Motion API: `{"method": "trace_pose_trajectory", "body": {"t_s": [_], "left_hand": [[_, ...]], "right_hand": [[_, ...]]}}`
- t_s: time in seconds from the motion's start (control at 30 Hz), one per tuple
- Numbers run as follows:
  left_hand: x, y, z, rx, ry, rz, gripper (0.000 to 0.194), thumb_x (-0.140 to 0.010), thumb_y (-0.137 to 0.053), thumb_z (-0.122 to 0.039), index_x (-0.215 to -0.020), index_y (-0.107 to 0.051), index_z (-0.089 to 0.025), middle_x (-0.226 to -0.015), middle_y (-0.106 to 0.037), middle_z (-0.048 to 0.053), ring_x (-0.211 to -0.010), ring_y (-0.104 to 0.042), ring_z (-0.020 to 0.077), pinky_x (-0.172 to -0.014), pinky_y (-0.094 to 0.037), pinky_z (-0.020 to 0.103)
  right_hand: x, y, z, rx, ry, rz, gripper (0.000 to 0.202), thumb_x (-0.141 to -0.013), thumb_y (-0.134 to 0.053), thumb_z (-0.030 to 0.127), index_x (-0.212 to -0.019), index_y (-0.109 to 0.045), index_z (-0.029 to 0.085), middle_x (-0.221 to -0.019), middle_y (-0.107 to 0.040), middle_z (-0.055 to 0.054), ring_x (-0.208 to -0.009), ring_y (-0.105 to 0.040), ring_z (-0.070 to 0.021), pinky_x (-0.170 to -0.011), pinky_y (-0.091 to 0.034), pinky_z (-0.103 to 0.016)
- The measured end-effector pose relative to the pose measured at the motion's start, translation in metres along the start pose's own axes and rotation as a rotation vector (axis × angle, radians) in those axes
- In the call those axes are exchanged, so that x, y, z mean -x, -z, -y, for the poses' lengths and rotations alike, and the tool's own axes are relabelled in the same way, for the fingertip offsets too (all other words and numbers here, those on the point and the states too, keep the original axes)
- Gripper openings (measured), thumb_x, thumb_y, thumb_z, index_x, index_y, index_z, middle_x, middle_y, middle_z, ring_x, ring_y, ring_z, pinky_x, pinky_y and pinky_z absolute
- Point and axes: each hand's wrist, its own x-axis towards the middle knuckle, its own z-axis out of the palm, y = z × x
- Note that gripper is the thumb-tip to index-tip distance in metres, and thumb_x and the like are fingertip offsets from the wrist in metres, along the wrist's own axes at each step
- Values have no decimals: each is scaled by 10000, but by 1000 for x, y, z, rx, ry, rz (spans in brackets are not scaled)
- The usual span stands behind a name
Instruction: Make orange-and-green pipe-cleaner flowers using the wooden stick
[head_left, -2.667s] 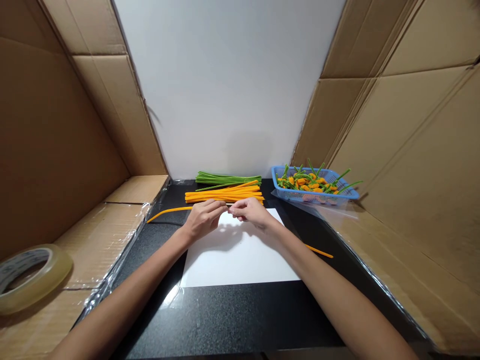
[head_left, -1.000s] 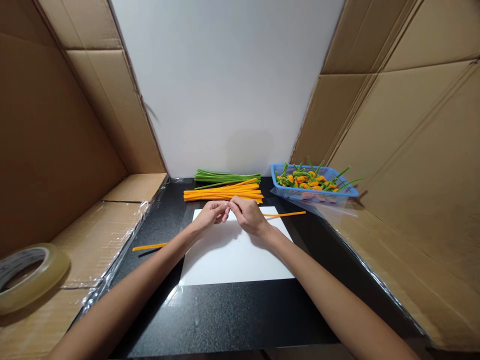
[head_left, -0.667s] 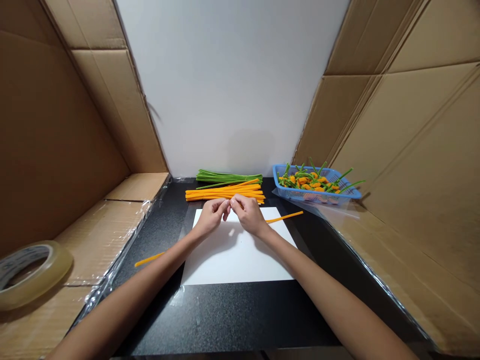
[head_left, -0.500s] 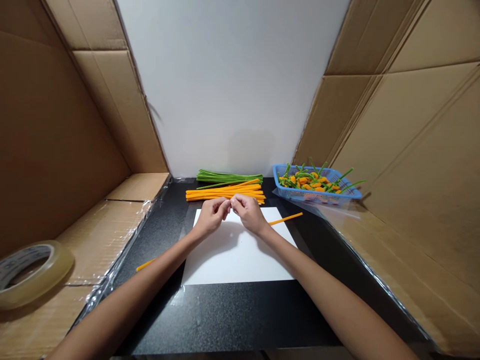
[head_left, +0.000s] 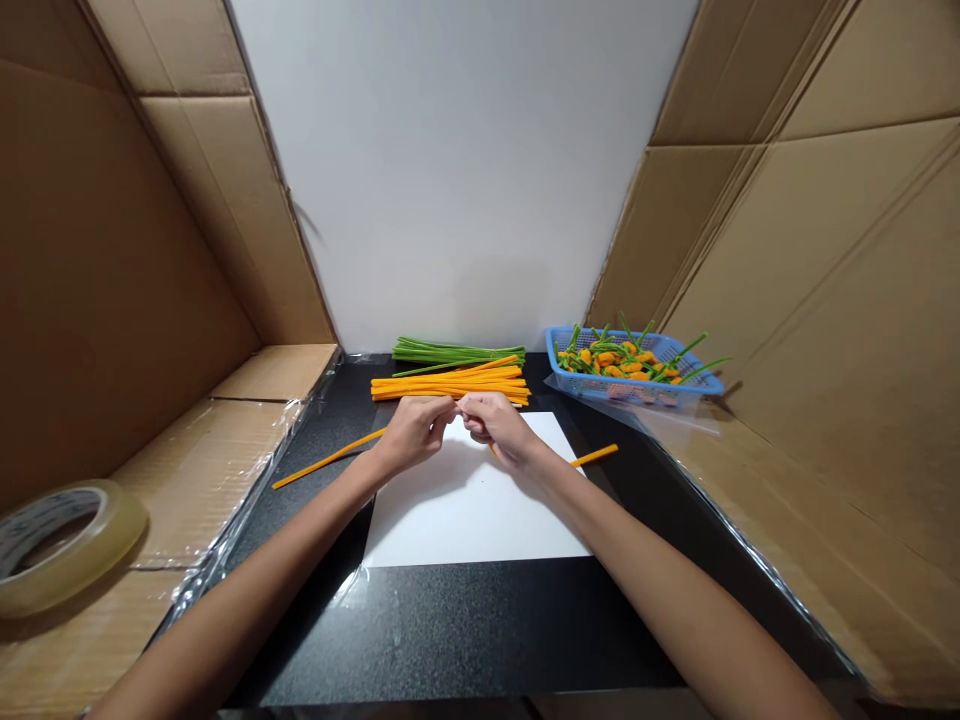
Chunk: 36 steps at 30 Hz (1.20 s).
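Since the previous frame, the left end of the orange stem (head_left: pixel 322 463) has swung away from the person, and its far-side stretch now shows all the way up to the left hand (head_left: pixel 416 432). On the other side, an orange end (head_left: pixel 596 455) has shifted slightly towards the person; whether both ends belong to one stem is hidden by the hands. The long axis lies roughly sideways: the left length slants from its tip, left of the white sheet (head_left: pixel 480 515), rightward and away to the hand, while the right end shows past the right forearm, pointing right and a little away, its tip beyond the sheet's right edge.

The left hand is closed in a pinch over the sheet's far left part, with the stem running into it. The right hand (head_left: pixel 501 428) is curled nearly into a fist over the far middle, a bit of orange showing beneath it; the fingertips of both meet, and their exact hold is hidden.

Just past the sheet's far edge lies the orange bundle (head_left: pixel 450 386), and beyond that the green bundle (head_left: pixel 450 354), both running sideways. Beyond the sheet's far right corner sits the blue basket (head_left: pixel 637 391), holding orange and green pieces. Well left of the sheet is the tape roll (head_left: pixel 124 535), and under the sheet the black tabletop (head_left: pixel 450 630).
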Motion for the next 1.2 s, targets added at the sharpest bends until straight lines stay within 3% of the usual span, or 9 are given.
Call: {"method": "trace_pose_trajectory", "body": {"t_s": [0.2,0.33,0.47,0.6,0.73,0.87,1.03,1.2], "left_hand": [[1,5,6,-167,-230,98,242,-847,-386,-56,-814,-594,-176,-676,-571,39,-613,-465,147,-599,-309,261],[4,0,13,-239,-215,124,250,-842,-391,-38,-795,-596,-173,-691,-591,42,-615,-477,145,-588,-302,258],[5,-4,15,-277,-123,104,257,-965,-407,-161,-831,-626,-176,-735,-650,52,-649,-547,149,-582,-294,249],[4,1,15,-179,-20,81,242,-1010,-441,-296,-1017,-662,-198,-913,-730,86,-766,-644,174,-634,-347,236],[4,2,21,-183,14,124,260,-1009,-450,-319,-1016,-684,-206,-928,-741,90,-803,-666,181,-663,-373,234],[8,-2,31,-258,-44,185,274,-1011,-432,-279,-1033,-695,-204,-901,-738,83,-792,-662,178,-660,-363,240],[13,-4,42,-260,-57,183,229,-979,-478,-227,-1005,-704,-212,-876,-727,70,-769,-642,172,-640,-350,236],[16,-7,46,-266,-55,180,233,-969,-474,-199,-985,-706,-211,-882,-724,59,-780,-642,164,-642,-353,232]], "right_hand": [[1,5,4,-13,-176,43,206,-612,-587,259,-536,-404,203,-451,-328,89,-427,-179,-36,-444,-85,-228],[-1,5,0,38,-191,5,170,-626,-554,247,-541,-413,204,-446,-334,83,-420,-187,-42,-439,-74,-229],[-7,7,-5,221,-74,-64,188,-718,-499,265,-547,-462,197,-428,-397,54,-402,-252,-67,-443,-156,-238],[-11,17,-10,590,199,-149,318,-860,-455,307,-572,-526,191,-507,-521,6,-527,-458,-128,-562,-324,-261],[-8,28,-14,939,389,-204,288,-931,-451,276,-689,-581,189,-658,-605,-13,-622,-509,-150,-613,-312,-270],[-5,36,-20,1218,436,-134,279,-976,-453,254,-753,-609,190,-689,-627,-28,-630,-520,-159,-614,-284,-275],[-6,43,-26,1349,459,-75,244,-990,-464,223,-838,-650,184,-781,-697,-59,-708,-593,-175,-641,-303,-274],[-6,48,-26,1272,493,7,224,-986,-488,215,-967,-711,205,-940,-753,-57,-824,-651,-181,-701,-349,-268]]}}
